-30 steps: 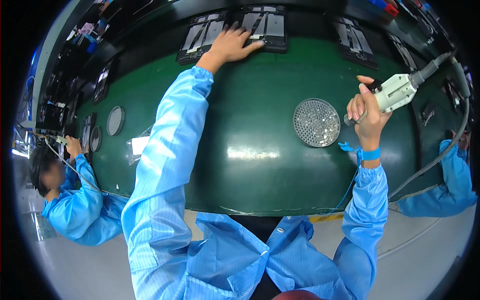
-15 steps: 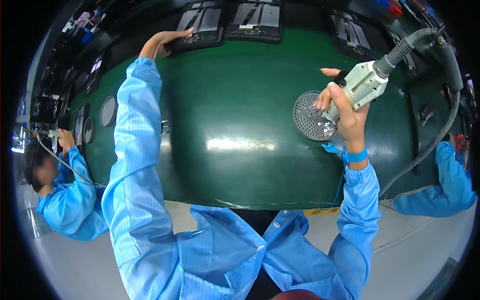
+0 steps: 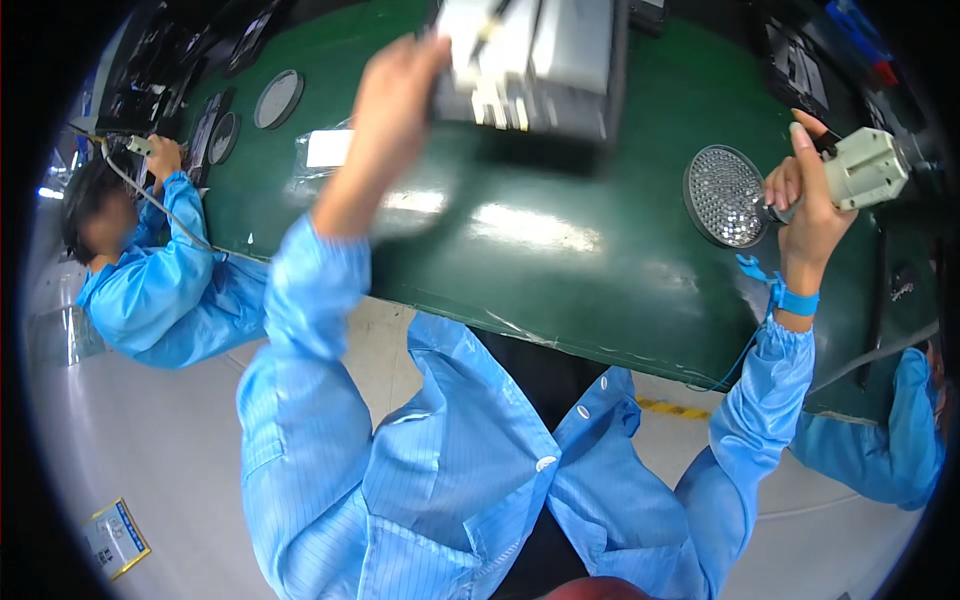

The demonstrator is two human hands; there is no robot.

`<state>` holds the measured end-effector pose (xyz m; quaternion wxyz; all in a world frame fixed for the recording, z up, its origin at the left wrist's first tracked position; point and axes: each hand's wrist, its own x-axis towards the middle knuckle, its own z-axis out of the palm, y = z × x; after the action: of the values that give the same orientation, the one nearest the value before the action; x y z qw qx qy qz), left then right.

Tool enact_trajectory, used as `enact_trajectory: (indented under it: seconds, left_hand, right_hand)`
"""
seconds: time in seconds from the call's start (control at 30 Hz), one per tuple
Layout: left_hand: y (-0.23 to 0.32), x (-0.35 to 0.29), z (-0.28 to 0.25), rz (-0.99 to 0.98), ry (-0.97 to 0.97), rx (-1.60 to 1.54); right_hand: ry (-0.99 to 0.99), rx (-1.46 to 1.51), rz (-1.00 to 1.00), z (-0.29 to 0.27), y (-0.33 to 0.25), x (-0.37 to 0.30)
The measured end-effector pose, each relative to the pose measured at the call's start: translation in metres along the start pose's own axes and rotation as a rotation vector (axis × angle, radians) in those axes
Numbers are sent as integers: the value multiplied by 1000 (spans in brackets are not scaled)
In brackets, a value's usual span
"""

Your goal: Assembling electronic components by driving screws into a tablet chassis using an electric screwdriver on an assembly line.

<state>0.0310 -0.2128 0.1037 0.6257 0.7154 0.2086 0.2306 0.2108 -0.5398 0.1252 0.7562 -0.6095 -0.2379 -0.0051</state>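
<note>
My left hand (image 3: pixel 392 110), blurred by motion, grips the near-left edge of an opened tablet (image 3: pixel 545 60) with a black frame and silver battery blocks inside. The tablet hangs over the far middle of the green bench. On the right, my right hand (image 3: pixel 805 205) is closed around a pale electric screwdriver (image 3: pixel 866 170), whose nose points left at a round dish (image 3: pixel 715 185) with a perforated grid and small shiny screws. A blue wrist strap (image 3: pixel 797 302) circles my right wrist.
Other opened tablets lie at the far right (image 3: pixel 797 65). A white card in clear wrap (image 3: pixel 328 148) and a round dish (image 3: pixel 278 98) sit on the left. A co-worker (image 3: pixel 150 270) works at left; a blue sleeve (image 3: pixel 880 440) shows at right.
My left hand has taken an opened tablet from the far row and brought it rightward and nearer. The screwdriver stays in my right hand by the screw dish; the whole view has shifted.
</note>
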Motion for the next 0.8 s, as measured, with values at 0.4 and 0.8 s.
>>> enact_trajectory:
  seconds: [0.4,0.8]
  left_hand:
    - [-16,-153,17,103,79,910]
    - [-49,42,-108,-197,179,1187]
  right_hand:
    - [-63,19,41,-14,8,-5]
    - [-80,44,16,-4,-1,-2]
